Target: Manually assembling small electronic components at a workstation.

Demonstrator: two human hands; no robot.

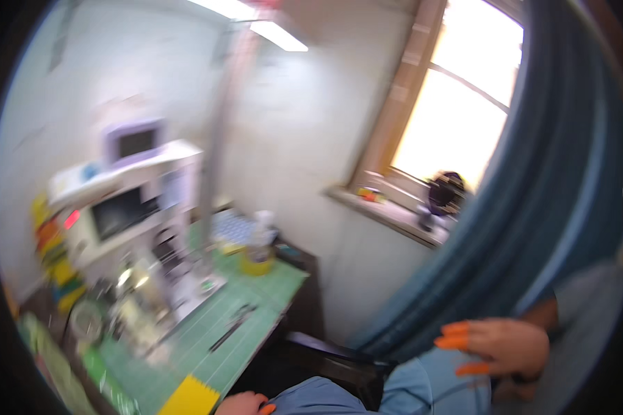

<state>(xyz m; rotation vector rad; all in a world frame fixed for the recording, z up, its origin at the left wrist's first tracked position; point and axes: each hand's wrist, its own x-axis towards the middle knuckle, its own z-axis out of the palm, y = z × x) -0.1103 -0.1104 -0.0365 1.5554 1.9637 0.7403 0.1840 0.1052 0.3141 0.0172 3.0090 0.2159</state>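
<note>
Green tabletop [266, 294], yellow sheet [189, 396], pale wall [291, 117]

Room past yellow sheet [189, 397]; white machine [124, 213] blocks left.

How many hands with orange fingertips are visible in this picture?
2: the left hand, cut off by the lower edge near the yellow sheet; the right hand, at lower right.

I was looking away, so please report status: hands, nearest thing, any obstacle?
Right hand open, near blue clothing. Left hand partly out of frame, grip unclear. Yellow sheet beside it. No obstacle visible between them.
</note>
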